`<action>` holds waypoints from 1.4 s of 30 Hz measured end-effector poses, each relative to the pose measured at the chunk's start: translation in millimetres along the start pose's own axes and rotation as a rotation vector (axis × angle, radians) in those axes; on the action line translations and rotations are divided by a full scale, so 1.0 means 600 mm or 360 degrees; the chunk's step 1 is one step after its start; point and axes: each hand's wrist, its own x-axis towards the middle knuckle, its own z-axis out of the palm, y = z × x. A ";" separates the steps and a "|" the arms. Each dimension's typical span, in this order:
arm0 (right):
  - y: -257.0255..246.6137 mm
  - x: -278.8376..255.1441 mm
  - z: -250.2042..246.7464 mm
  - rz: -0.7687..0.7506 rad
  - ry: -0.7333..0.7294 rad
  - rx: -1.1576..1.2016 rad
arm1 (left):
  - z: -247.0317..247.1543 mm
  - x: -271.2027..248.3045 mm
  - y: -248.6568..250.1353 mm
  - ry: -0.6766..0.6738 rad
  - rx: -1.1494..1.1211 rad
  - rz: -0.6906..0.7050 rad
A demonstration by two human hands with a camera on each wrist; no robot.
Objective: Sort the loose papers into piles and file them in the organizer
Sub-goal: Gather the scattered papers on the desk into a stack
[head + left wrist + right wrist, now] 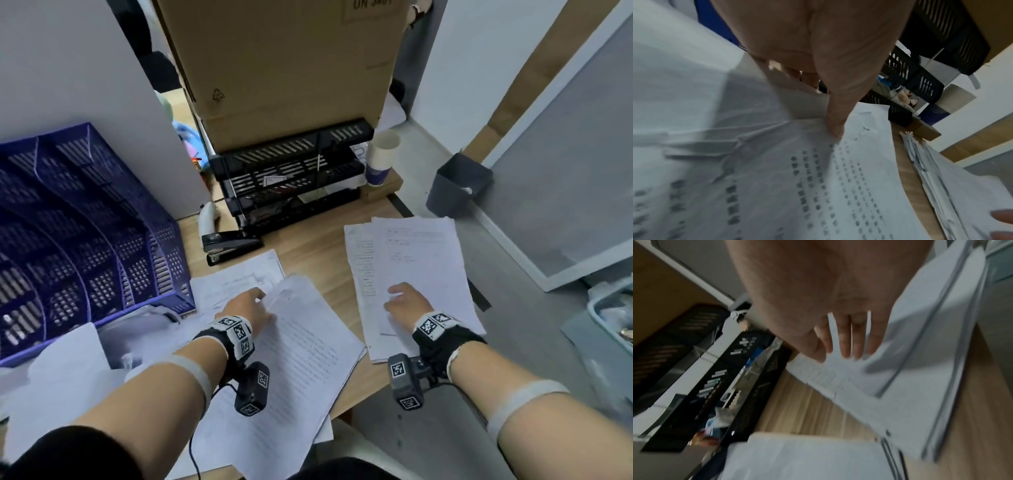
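A slanted stack of printed papers (301,363) lies in the middle of the wooden desk. My left hand (262,296) holds its far corner. In the left wrist view the thumb (835,125) presses on the top printed sheet (818,186), and the other fingers curl behind its raised, creased edge. A second pile of papers (421,260) lies to the right, and my right hand (394,296) rests flat on it with straight, slightly spread fingers (844,344). The black tiered organizer (291,178) stands behind both piles, with a few sheets in its lower trays.
A blue plastic basket (85,222) fills the left side, with more loose sheets (68,377) in front of it. A black stapler (229,245) sits before the organizer and a paper cup (382,157) to its right. A cardboard box (281,68) stands behind. A grey bin (459,185) is on the floor.
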 end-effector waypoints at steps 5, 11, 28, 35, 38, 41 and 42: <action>-0.020 -0.033 0.062 -0.0120 -0.0382 -0.0205 | 0.007 -0.018 -0.018 0.0030 -0.0115 0.0355; -0.023 -0.051 0.102 -0.0207 -0.0552 -0.0211 | -0.024 -0.037 -0.033 0.0080 -0.0431 0.0585; -0.145 -0.152 0.149 -0.0406 -0.0276 0.0712 | -0.130 -0.117 -0.145 -0.0027 -0.1656 0.0407; -0.175 -0.192 0.052 -0.0467 0.0226 0.0960 | -0.096 -0.155 -0.145 -0.0767 -0.1590 0.0357; -0.178 -0.203 0.045 -0.0487 0.0236 0.1018 | -0.103 -0.164 -0.127 -0.0671 -0.1583 0.0562; -0.183 -0.215 0.064 -0.0445 0.0232 0.1257 | -0.122 -0.166 -0.114 -0.0427 -0.1520 0.0621; -0.183 -0.220 0.072 -0.0410 0.0220 0.1357 | -0.129 -0.162 -0.115 -0.0351 -0.1490 0.0626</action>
